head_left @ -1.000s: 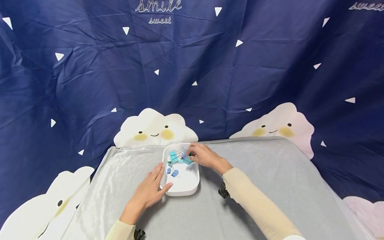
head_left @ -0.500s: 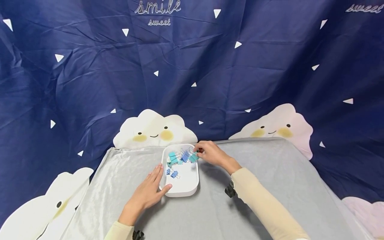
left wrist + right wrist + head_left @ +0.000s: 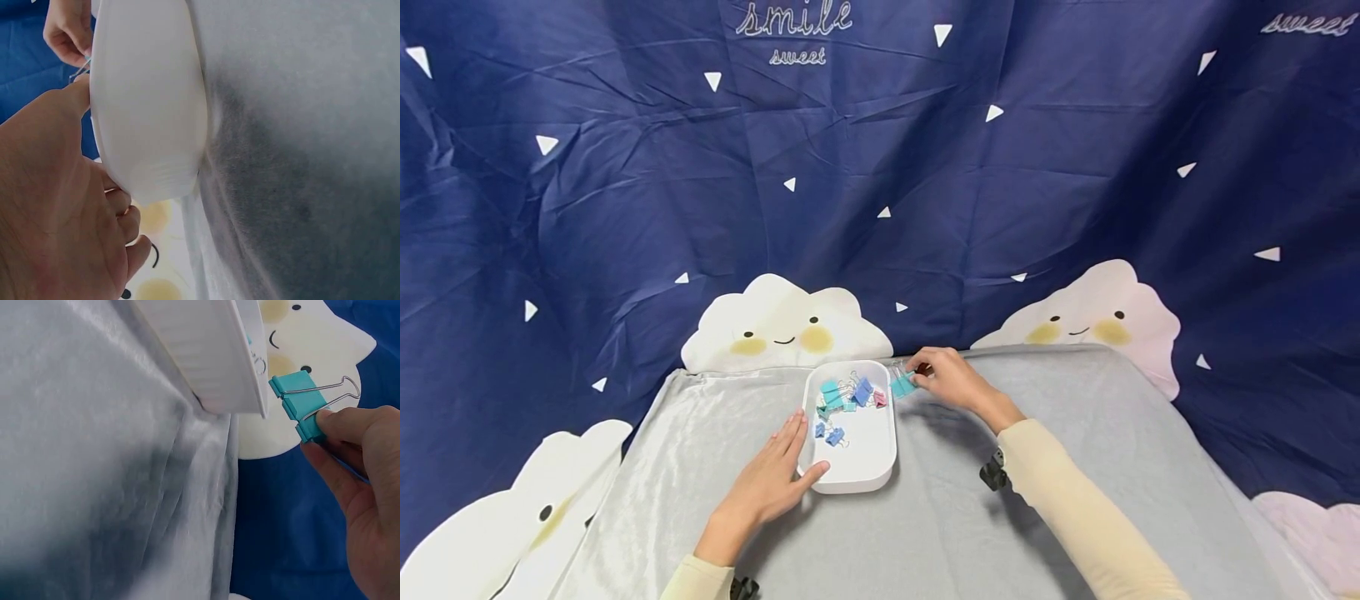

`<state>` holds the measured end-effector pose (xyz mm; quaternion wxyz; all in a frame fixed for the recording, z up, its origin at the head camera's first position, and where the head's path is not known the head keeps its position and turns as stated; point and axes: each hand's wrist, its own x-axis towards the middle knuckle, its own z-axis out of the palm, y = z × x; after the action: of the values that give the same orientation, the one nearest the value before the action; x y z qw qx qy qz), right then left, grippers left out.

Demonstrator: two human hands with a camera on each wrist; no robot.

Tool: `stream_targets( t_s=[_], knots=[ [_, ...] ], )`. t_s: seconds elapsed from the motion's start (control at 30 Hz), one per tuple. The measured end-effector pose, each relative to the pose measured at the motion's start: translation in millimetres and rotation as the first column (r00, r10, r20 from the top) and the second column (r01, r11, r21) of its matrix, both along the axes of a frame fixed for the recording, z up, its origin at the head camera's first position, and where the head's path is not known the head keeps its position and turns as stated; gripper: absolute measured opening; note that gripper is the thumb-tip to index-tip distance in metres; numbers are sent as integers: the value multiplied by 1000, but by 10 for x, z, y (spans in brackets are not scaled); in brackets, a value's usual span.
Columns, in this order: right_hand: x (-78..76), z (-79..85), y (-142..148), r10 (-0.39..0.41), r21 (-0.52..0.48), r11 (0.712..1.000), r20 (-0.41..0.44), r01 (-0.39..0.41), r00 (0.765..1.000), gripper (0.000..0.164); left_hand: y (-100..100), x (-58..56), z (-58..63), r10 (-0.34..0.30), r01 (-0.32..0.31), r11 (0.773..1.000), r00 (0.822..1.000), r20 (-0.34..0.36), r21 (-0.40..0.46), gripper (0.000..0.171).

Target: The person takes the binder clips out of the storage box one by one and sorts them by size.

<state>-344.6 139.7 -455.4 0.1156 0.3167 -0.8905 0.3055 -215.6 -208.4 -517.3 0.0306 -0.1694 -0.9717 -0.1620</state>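
Observation:
A white tray [image 3: 863,460] holds several binder clips. In it are a teal binder clip [image 3: 831,395], a blue binder clip [image 3: 862,391], a pink binder clip [image 3: 879,400] and a small blue binder clip [image 3: 835,437]. My left hand [image 3: 771,478] rests on the tray's left side, fingers along the rim and thumb spread at the near end. Just beyond the right rim, my right hand [image 3: 953,380] pinches a large teal binder clip [image 3: 301,400] between thumb and fingers. Its wire handle sticks out toward the far side.
Grey velvety cloth [image 3: 1037,433] covers the table around the tray. Behind the table's far edge hangs a dark blue curtain [image 3: 850,233] with clouds and white triangles. Black wrist mounts sit under both sleeves, including the right sleeve [image 3: 1075,508].
My right hand has lifted the large teal binder clip out of the tray and moved right, past the rim. The pink binder clip has come into sight. My left hand stays on the tray.

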Motion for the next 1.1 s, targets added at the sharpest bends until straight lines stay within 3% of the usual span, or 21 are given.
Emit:
stream_targets(
  t_s=[0.27, 0.77, 1.1],
  knots=[
    [-53, -39, 170, -51, -19, 998, 0, 51, 999, 11, -15, -4, -17, 2, -2, 1000, 1000, 10, -12, 93],
    [-121, -201, 443, -153, -46, 986, 131, 161, 979, 12, -3, 11, -13, 2, -2, 1000, 1000, -8, -5, 92],
    [-271, -361, 544, -185, -55, 980, 119, 193, 975, 9, -5, -11, 2, 4, -4, 1000, 1000, 10, -9, 92]
  ],
)
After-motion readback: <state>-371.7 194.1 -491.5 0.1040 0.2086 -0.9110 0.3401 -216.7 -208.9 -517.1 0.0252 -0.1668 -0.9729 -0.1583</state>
